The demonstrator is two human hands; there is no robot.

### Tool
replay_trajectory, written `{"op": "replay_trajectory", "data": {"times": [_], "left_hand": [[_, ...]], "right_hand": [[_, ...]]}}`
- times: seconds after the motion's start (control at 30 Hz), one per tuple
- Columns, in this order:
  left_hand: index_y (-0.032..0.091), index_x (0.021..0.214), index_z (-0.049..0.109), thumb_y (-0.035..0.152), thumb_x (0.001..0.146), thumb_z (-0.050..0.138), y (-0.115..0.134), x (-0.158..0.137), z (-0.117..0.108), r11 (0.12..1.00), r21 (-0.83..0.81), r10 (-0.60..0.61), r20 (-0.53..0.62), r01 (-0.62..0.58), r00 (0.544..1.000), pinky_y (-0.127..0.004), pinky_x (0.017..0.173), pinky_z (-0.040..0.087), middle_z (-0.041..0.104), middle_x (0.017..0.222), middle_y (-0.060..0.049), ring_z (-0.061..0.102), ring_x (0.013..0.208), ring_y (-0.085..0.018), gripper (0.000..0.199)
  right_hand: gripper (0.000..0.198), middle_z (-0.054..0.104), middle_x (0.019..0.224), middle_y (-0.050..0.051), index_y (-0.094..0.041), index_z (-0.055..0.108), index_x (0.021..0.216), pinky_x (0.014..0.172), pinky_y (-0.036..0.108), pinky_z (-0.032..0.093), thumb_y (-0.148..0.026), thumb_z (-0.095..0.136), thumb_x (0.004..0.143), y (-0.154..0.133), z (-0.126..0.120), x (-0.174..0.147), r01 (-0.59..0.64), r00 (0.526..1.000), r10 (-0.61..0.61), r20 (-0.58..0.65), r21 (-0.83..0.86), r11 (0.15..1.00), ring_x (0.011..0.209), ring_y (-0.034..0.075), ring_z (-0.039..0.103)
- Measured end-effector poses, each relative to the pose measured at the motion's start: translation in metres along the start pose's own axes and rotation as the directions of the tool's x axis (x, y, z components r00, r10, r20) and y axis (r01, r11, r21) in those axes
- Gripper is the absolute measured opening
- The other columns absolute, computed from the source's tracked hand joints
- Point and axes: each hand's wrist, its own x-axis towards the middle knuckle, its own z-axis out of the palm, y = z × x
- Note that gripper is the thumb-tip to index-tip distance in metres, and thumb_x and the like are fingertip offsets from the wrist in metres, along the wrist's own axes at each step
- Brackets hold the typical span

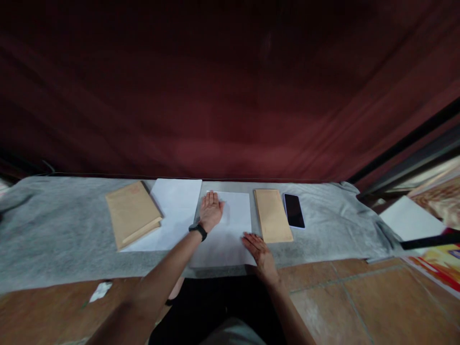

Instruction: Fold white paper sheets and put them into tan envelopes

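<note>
A white sheet of paper point(230, 244) lies in front of me on a grey cloth. My left hand point(211, 212) rests flat on its upper left part, fingers stretched out and pointing away from me. At the sheet's lower right edge lies my right hand point(259, 250), its fingers extended over the paper. Just beyond that hand, to the right, is a stack of brown envelopes point(273, 215). Left of the sheet, more white paper point(178, 211) is laid out, partly covered by a larger brown envelope point(132, 211).
A dark-screened phone point(293, 211) lies right of the brown envelopes. The grey cloth point(64, 225) covers a long narrow surface against a dark red curtain point(230, 120). Crumpled white paper point(100, 291) is on the tiled floor point(323, 306). A white board point(411, 218) stands at the far right.
</note>
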Motion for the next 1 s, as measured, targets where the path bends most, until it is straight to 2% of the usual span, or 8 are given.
{"op": "replay_trajectory", "data": {"times": [0.07,0.17,0.3,0.4,0.53,0.67,0.8,1.0], "left_hand": [[0.005,0.153,0.032,0.039,0.103,0.024,0.021,-0.008,0.004,0.997,-0.008,0.082,0.009,-0.082,0.997,-0.05,0.124,0.016,0.03,0.161,-0.02,0.019,0.152,-0.033,0.061],[0.02,0.155,0.034,0.039,0.103,0.027,0.06,-0.021,0.016,0.92,-0.064,0.39,0.036,-0.387,0.92,-0.049,0.126,0.013,0.035,0.162,-0.007,0.021,0.153,-0.026,0.055],[0.019,0.155,0.033,0.044,0.103,0.029,0.089,-0.023,0.03,0.899,-0.064,0.438,0.092,-0.434,0.894,-0.048,0.126,0.012,0.034,0.162,-0.008,0.022,0.152,-0.025,0.058],[0.017,0.155,0.033,0.047,0.102,0.029,0.08,-0.008,0.028,0.916,-0.035,0.401,0.127,-0.4,0.907,-0.045,0.126,0.012,0.03,0.163,-0.009,0.02,0.153,-0.024,0.062],[0.017,0.156,0.033,0.05,0.101,0.029,0.047,0.016,0.014,0.951,-0.004,0.309,0.098,-0.31,0.946,-0.046,0.125,0.015,0.033,0.162,-0.011,0.023,0.152,-0.026,0.064],[0.018,0.155,0.034,0.046,0.102,0.029,0.022,0.017,0.002,0.954,0.014,0.297,0.089,-0.299,0.951,-0.047,0.124,0.017,0.036,0.16,-0.01,0.025,0.152,-0.026,0.06],[0.019,0.154,0.037,0.042,0.103,0.031,0.012,-0.017,-0.004,0.926,0.013,0.374,0.127,-0.378,0.919,-0.047,0.125,0.014,0.031,0.163,-0.009,0.021,0.153,-0.025,0.056],[0.029,0.154,0.034,0.046,0.104,0.035,0.0,-0.102,-0.021,0.847,-0.07,0.53,0.198,-0.527,0.825,-0.049,0.126,0.01,0.03,0.164,-0.003,0.019,0.153,-0.022,0.053]], "right_hand": [[0.077,0.044,0.155,0.011,-0.022,0.043,0.15,0.119,0.051,0.033,-0.018,0.064,0.076,0.0,0.002,0.0,-0.003,1.0,0.003,0.002,-0.01,1.0,0.142,0.029,0.042],[0.081,0.044,0.155,0.012,-0.021,0.046,0.148,0.12,0.052,0.031,-0.014,0.065,0.069,-0.002,0.004,0.0,-0.027,1.0,0.027,0.006,-0.024,0.999,0.142,0.03,0.041],[0.08,0.046,0.154,0.012,-0.02,0.049,0.147,0.121,0.051,0.031,-0.013,0.064,0.068,-0.004,0.003,0.001,-0.069,0.997,0.07,0.024,-0.043,0.997,0.142,0.03,0.042],[0.081,0.044,0.155,0.009,-0.022,0.047,0.148,0.122,0.047,0.03,-0.012,0.062,0.069,-0.004,0.002,0.002,-0.07,0.997,0.073,0.041,-0.056,0.996,0.143,0.027,0.041],[0.086,0.043,0.156,0.009,-0.023,0.043,0.151,0.121,0.048,0.029,-0.014,0.064,0.067,-0.004,0.002,0.002,-0.058,0.998,0.059,0.033,-0.043,0.997,0.142,0.028,0.042],[0.088,0.044,0.155,0.01,-0.023,0.043,0.15,0.121,0.049,0.03,-0.012,0.066,0.065,-0.006,0.001,0.002,-0.065,0.998,0.065,0.009,-0.031,0.997,0.142,0.028,0.042],[0.085,0.046,0.154,0.011,-0.022,0.047,0.148,0.12,0.05,0.031,-0.013,0.068,0.066,-0.007,0.001,0.001,-0.071,0.997,0.071,-0.01,-0.029,0.997,0.142,0.029,0.043],[0.078,0.049,0.152,0.012,-0.02,0.048,0.147,0.119,0.051,0.033,-0.015,0.067,0.071,-0.005,0.001,0.0,-0.026,0.999,0.024,-0.039,-0.044,0.999,0.14,0.029,0.045]]}}
